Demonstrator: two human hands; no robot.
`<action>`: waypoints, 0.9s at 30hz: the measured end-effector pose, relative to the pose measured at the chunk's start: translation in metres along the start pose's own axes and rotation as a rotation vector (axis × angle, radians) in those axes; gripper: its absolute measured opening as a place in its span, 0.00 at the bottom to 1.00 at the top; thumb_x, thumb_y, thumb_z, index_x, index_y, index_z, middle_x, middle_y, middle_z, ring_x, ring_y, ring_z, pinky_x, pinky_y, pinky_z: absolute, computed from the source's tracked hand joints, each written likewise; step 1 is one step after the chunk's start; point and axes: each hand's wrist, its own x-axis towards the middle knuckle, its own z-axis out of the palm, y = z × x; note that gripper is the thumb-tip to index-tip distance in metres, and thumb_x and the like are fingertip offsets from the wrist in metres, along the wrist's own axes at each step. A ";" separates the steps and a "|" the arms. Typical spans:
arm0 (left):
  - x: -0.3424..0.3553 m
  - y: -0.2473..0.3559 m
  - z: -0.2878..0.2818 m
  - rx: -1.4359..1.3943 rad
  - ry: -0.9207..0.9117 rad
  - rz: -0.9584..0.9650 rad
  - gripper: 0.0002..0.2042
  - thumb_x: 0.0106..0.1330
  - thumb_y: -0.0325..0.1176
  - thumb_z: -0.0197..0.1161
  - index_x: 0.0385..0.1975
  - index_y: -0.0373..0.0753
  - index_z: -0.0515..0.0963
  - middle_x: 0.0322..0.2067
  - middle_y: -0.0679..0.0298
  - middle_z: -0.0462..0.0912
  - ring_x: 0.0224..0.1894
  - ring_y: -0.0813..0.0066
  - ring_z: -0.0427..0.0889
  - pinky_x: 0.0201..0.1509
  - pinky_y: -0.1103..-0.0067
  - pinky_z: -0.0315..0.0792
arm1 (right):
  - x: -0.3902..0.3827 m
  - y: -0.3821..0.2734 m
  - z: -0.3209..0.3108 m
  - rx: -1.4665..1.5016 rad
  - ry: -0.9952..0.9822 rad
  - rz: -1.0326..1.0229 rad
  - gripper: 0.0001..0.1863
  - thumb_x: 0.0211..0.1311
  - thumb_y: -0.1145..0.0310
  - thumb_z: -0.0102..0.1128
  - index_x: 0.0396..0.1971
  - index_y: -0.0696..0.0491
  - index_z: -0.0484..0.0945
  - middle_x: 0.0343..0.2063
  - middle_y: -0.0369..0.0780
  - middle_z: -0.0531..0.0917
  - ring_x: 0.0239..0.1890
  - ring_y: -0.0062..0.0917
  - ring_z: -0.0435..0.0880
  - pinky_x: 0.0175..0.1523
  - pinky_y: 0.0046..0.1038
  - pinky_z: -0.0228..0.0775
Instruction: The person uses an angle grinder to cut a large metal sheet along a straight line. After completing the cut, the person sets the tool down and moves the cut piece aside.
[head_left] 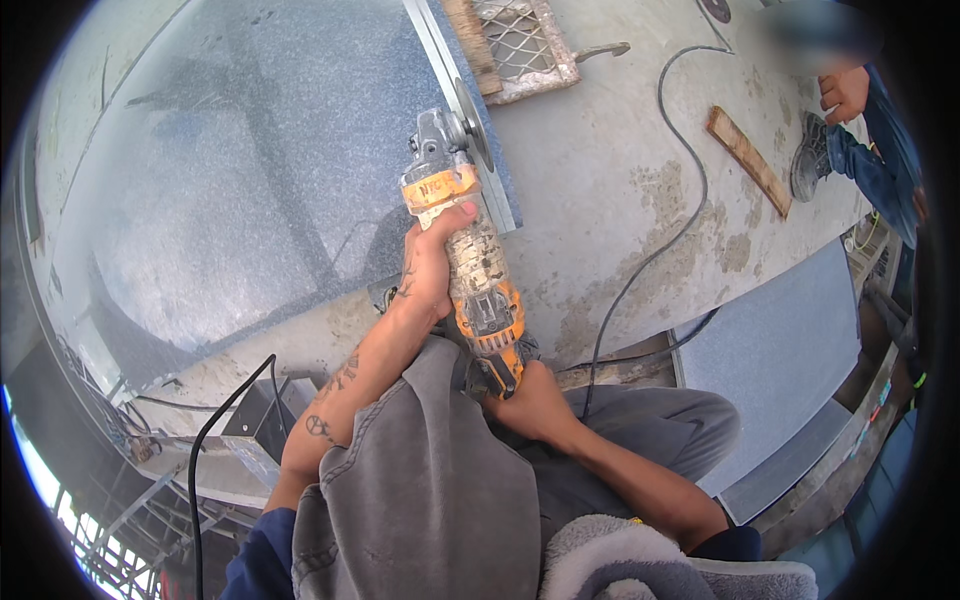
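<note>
Both hands gripped an orange angle grinder (pixel 470 260), left hand (pixel 428 268) around its body, right hand (pixel 530 400) at its rear, disc at a speckled blue-grey slab's (pixel 250 180) edge on dusty concrete floor (pixel 610 170).

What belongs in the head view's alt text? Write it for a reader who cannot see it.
A dusty orange angle grinder is gripped by the left hand mid-body and the right hand at its rear, its disc at the edge of a speckled grey stone slab. Its black power cord trails across the concrete floor.
</note>
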 end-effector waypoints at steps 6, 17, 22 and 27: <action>0.006 0.008 0.005 -0.033 0.013 0.016 0.28 0.62 0.47 0.62 0.54 0.30 0.68 0.34 0.52 0.81 0.33 0.62 0.85 0.35 0.67 0.83 | 0.002 -0.006 -0.003 -0.008 -0.001 0.019 0.18 0.47 0.66 0.67 0.31 0.68 0.81 0.29 0.57 0.85 0.38 0.47 0.87 0.44 0.40 0.78; 0.037 0.046 0.003 -0.033 -0.022 0.065 0.25 0.62 0.46 0.62 0.48 0.29 0.71 0.31 0.53 0.81 0.30 0.63 0.86 0.32 0.69 0.84 | 0.039 -0.042 -0.011 0.015 -0.022 0.019 0.18 0.46 0.66 0.68 0.32 0.67 0.81 0.28 0.55 0.85 0.36 0.45 0.88 0.41 0.38 0.78; 0.005 0.010 0.002 -0.012 0.027 0.032 0.25 0.62 0.45 0.62 0.50 0.31 0.71 0.32 0.53 0.81 0.30 0.63 0.85 0.33 0.68 0.83 | 0.005 -0.015 -0.002 -0.053 -0.003 0.058 0.19 0.45 0.65 0.68 0.32 0.67 0.81 0.29 0.56 0.85 0.38 0.46 0.88 0.43 0.39 0.78; 0.018 0.022 0.005 -0.022 0.017 0.028 0.25 0.62 0.46 0.62 0.50 0.31 0.71 0.33 0.54 0.81 0.31 0.63 0.85 0.33 0.68 0.83 | 0.021 -0.017 -0.009 -0.056 -0.028 0.047 0.21 0.45 0.65 0.68 0.34 0.69 0.80 0.31 0.57 0.85 0.38 0.46 0.88 0.44 0.39 0.78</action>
